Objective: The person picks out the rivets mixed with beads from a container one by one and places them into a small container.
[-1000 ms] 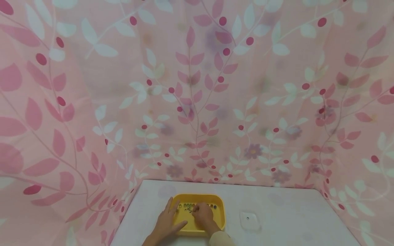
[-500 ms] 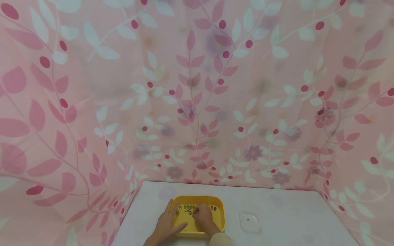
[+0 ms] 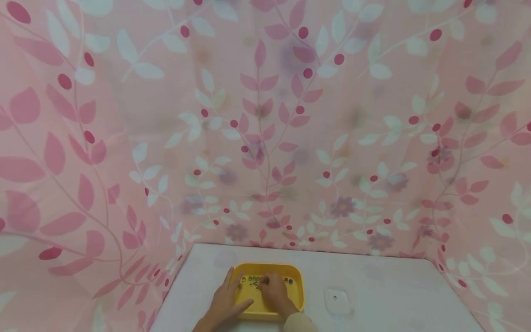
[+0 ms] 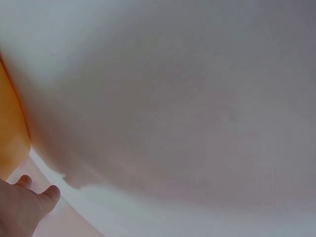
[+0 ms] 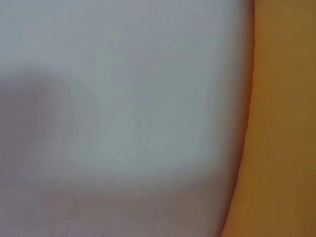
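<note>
A yellow tray (image 3: 256,305) stands on the white table, with several glass marbles (image 3: 250,279) lined along its far side. Smaller shiny beads (image 3: 256,285) lie scattered nearer the middle. My left hand (image 3: 223,299) rests at the tray's left rim, fingers and thumb spread. Inside the tray, my right hand (image 3: 274,290) has its fingers curled, fingertips together right at the small beads and covering part of the row. I cannot tell whether something is between those fingertips. The left wrist view shows fingers of the left hand (image 4: 24,210) beside the tray (image 4: 11,131).
A clear shallow plastic dish (image 3: 338,305) with one small dark bead-like spot (image 3: 335,298) sits on the table (image 3: 394,295) right of the tray. Pink leaf-patterned cloth (image 3: 265,138) hangs behind the table and along both sides. The tray's wall (image 5: 284,123) borders the right wrist view.
The right hand's fingertips shift only slightly among the beads. My left hand stays at the rim. The head view tilts and shifts a little.
</note>
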{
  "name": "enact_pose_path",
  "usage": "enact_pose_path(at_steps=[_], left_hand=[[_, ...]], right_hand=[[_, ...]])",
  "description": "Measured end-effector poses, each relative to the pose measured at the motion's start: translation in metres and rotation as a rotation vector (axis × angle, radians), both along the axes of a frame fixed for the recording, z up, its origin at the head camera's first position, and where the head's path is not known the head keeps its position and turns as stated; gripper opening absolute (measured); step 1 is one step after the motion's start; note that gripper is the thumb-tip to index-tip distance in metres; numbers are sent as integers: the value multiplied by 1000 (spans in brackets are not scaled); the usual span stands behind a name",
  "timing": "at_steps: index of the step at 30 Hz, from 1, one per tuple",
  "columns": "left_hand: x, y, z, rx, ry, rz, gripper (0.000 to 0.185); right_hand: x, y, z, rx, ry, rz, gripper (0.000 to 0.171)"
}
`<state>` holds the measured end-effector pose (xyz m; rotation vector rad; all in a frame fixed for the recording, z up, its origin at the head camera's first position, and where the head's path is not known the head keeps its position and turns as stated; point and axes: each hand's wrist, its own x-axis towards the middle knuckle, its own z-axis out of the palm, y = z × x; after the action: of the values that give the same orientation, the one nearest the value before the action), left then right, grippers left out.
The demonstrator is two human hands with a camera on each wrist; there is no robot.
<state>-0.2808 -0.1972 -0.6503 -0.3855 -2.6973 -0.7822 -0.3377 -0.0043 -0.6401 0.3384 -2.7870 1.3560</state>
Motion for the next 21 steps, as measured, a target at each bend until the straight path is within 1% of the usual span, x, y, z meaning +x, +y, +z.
enact_pose_path(at_steps=[4, 7, 14, 18, 21], left_hand=[[-1, -3, 4, -9, 15, 8, 88], [-1, -5, 5, -5, 13, 10, 87], [-2, -6, 0, 8, -51, 16, 89], [-1, -4, 0, 18, -77, 5, 89], [0, -1, -1, 24, -89, -1, 89]], right_hand=[[-4, 0, 3, -22, 45, -15, 6], [-6, 2, 6, -47, 52, 0, 6], [-8, 7, 16, -68, -65, 7, 5], [-9, 11, 20, -91, -49, 15, 6], [-8, 15, 22, -85, 1, 27, 5]])
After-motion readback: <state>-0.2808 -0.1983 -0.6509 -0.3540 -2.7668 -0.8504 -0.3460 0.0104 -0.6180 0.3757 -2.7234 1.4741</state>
